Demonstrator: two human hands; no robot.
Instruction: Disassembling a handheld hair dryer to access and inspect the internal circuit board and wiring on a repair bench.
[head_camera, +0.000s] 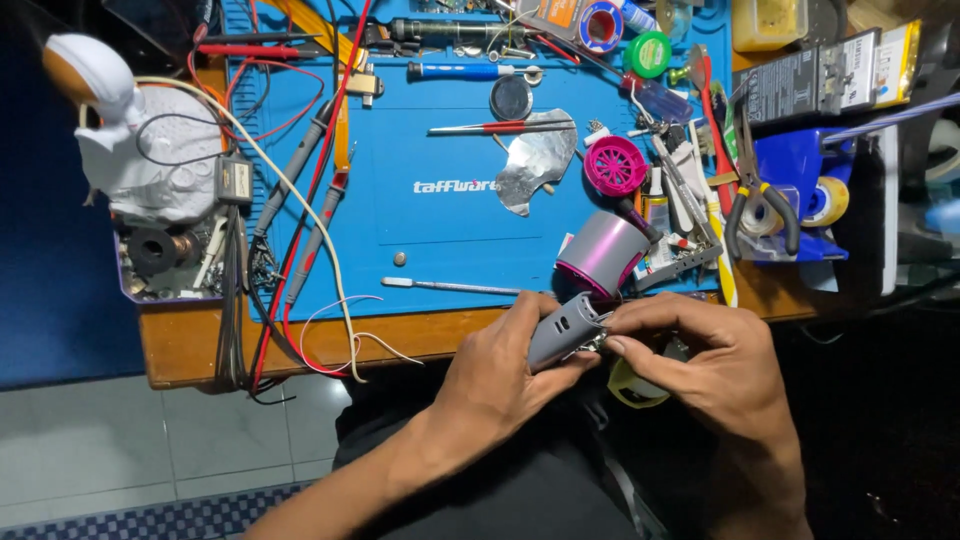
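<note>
My left hand (500, 375) grips a small grey plastic handle piece (562, 328) just in front of the table's near edge. My right hand (700, 365) pinches the handle's open end, where small metal parts and wires show, and a yellowish ring (632, 390) hangs below its fingers. Just beyond my hands, a grey and magenta cylindrical housing (603, 255) lies on the blue work mat (440, 260). A magenta fan grille (616, 165) sits further back on the mat.
Red and black test probes (320, 200) and cables trail over the mat's left side. A thin metal pry tool (450, 287) lies near the front edge. Pliers (760, 205), tape rolls, screwdrivers and tweezers crowd the right and back. A white object (130, 140) stands at the left.
</note>
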